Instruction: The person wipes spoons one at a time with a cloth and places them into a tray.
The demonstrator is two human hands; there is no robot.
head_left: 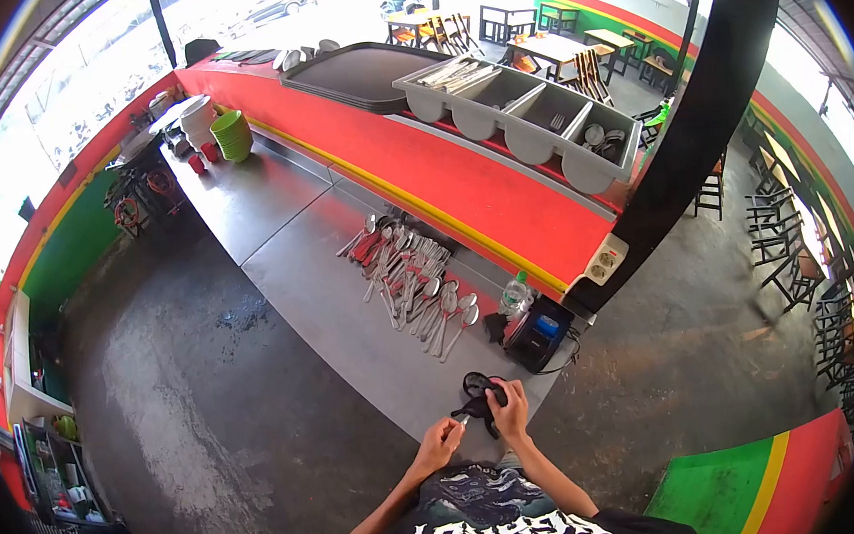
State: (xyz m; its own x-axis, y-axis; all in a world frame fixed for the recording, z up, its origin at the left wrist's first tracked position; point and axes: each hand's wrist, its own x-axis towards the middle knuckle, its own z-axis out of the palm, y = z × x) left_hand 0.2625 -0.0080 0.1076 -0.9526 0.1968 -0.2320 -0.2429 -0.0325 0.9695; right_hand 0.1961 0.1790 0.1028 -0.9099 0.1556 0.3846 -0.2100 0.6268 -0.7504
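Close to my body, at the near end of the metal counter [292, 268], my right hand [511, 411] is closed around a black object with a rounded, ring-like end [476, 384]. Its exact kind does not show. Beside it, my left hand [442, 441] is closed in a pinch at the lower edge of the black object. A small pale tip shows at its fingers, too small to name. Farther along the counter lies a loose heap of spoons and forks [412, 273], some with red handles.
To the right of the cutlery stand a clear bottle [515, 292] and a black device with a blue screen [543, 333]. A red ledge [388, 160] carries dark trays [357, 72] and a grey cutlery holder [520, 109]. Green bowls [231, 137] are stacked at the far end.
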